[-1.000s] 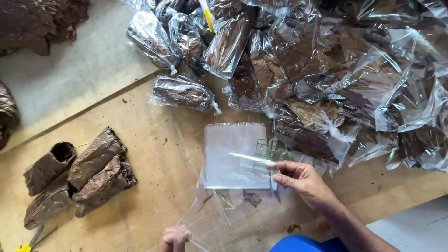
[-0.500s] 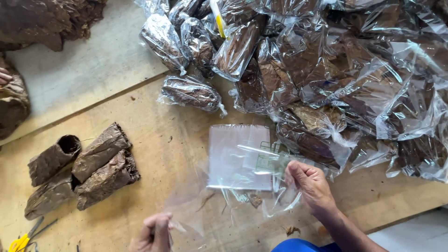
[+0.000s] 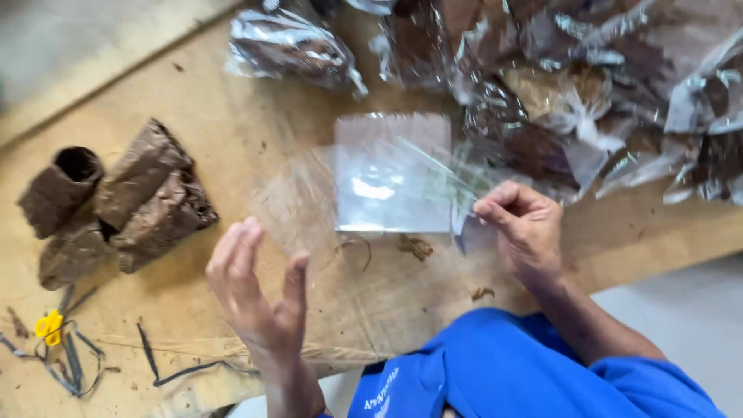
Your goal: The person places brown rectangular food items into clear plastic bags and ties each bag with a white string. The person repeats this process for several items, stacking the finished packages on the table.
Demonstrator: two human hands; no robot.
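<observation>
Both forearms are bare, with no sleeve reaching the wrist. The left hand [image 3: 259, 298] and the right hand [image 3: 522, 224] wear no gloves, rings, watch or bands. At the bottom edge shows a bright blue garment [image 3: 503, 371] of smooth cloth, creased in soft folds, with a small line of white printed lettering near its lower left part.

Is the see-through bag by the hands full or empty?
Empty: the clear bag lies flat on the table, nothing brown inside.

bagged bundles [image 3: 557, 85]: cut off top/right | yellow item [image 3: 49, 325]: blurred, kind unclear
</observation>
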